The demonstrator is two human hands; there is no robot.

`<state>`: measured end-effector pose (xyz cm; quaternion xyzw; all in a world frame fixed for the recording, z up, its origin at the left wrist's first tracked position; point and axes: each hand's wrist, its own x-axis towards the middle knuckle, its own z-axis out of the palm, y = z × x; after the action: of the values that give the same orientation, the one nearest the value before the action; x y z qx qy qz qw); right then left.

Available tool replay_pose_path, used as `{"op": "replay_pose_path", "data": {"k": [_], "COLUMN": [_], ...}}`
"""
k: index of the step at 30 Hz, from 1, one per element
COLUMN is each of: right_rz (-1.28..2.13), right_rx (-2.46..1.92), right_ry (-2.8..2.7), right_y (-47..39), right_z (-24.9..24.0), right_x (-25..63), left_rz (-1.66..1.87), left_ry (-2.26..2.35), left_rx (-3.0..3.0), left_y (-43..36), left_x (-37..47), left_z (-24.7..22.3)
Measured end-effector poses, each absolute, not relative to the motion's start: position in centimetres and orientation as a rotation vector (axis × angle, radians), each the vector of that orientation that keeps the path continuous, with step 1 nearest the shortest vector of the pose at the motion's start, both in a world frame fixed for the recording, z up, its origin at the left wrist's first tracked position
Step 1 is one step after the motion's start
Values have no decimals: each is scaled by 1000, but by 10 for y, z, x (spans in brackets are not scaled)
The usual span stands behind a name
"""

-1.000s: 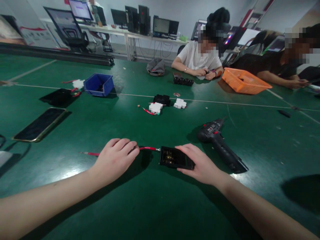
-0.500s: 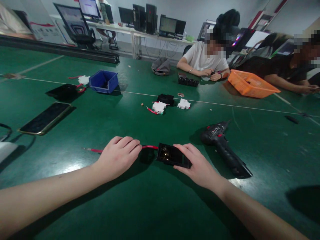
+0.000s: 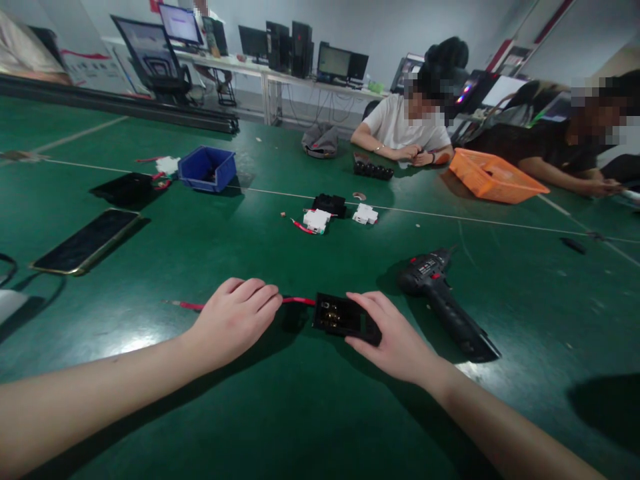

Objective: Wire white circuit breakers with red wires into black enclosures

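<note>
Two bare hands work over a glossy green tabletop (image 3: 300, 420), joined by a short line of parts between them. The left hand (image 3: 237, 319), palm down, has its fingers bent together over a thin red insulated wire (image 3: 299, 301); the wire runs beneath the hand and shows on both sides, with a bare metal tip at its far left, while the thumb and fingertips are hidden. The wire's other end meets the left end of a small black rectangular plastic case (image 3: 345, 320); whether it goes inside is too small to tell. The right hand (image 3: 393, 337) grips the case's right end between thumb and fingers, parted only by the case's width. Brass-coloured metal pieces show within the case's open face.

Just beyond the right hand lies a black cordless power driver (image 3: 445, 303) with red accents. Farther off, near the middle, a white plastic block with a red wire lead (image 3: 317, 220) sits against a black plastic piece (image 3: 331, 204), with a second white block (image 3: 365, 214) just beside them. To the left are a gold-edged smartphone (image 3: 87, 241) and a blue plastic bin (image 3: 200, 179). Across the table sits a person in a white shirt (image 3: 405, 127), near an orange plastic basket (image 3: 480, 183)
</note>
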<state>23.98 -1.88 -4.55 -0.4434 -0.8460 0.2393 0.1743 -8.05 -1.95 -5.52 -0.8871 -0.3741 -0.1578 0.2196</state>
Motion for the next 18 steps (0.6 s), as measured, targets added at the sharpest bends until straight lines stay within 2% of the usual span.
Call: {"op": "replay_pose_path", "data": {"k": [18], "right_rz": [635], "right_rx": [-1116], "right_ry": [-2379], "right_y": [-19], "right_z": [-53], "right_x": [248], "left_rz": [-436], "left_ry": [-1049], "left_rx": [-2464], "left_y": [-20], "left_x": [-81], "left_z": [-56]}}
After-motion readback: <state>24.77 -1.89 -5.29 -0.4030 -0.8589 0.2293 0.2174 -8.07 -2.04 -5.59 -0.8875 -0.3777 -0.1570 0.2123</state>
